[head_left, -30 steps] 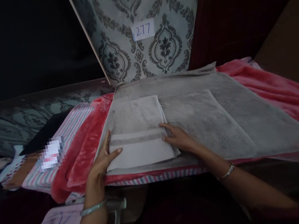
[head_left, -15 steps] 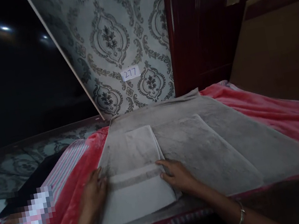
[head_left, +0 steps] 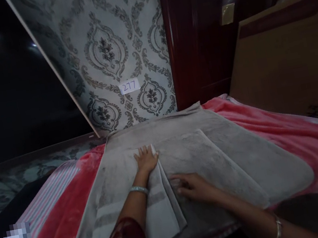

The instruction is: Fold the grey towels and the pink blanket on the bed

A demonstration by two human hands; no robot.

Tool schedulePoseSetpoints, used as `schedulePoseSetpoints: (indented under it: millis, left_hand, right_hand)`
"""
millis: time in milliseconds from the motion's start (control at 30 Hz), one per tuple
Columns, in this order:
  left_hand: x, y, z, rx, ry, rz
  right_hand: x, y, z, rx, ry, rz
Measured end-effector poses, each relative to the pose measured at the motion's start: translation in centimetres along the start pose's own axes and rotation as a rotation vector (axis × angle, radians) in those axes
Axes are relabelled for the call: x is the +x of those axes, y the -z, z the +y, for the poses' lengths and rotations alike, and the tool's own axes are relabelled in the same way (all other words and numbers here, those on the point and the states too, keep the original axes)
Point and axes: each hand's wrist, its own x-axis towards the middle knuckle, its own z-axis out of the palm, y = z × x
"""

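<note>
A folded grey towel with a darker stripe lies on a larger grey towel spread over a red blanket. My left hand rests flat, fingers stretched out, on the far end of the folded towel. Beside the towel's right edge, my right hand lies flat with fingers out, touching the edge and the larger towel beneath. Neither hand holds anything.
The red blanket covers a raised surface with a striped cloth at left. A patterned wall panel with a label reading 277 stands behind. A dark wooden door and a brown board stand at right.
My left hand has moved from the towel's near left edge forward to its far end. The right hand stays at the towel's right edge. The camera has tilted up and to the right.
</note>
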Motion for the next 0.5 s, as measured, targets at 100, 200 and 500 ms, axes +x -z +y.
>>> schedulePoseSetpoints:
  millis: [100, 200, 500]
  left_hand:
    - [-0.1, -1.8, 0.2, 0.060, -0.012, -0.011]
    - [-0.1, -1.9, 0.2, 0.089, -0.021, -0.015]
    - [0.1, -1.8, 0.2, 0.110, -0.041, 0.009]
  right_hand:
    - [2.2, 5.2, 2.1, -0.132, 0.007, 0.184]
    - [5.5, 10.6, 4.9, -0.268, -0.051, 0.463]
    - [10.1, 16.3, 11.4, -0.228, -0.411, 0.721]
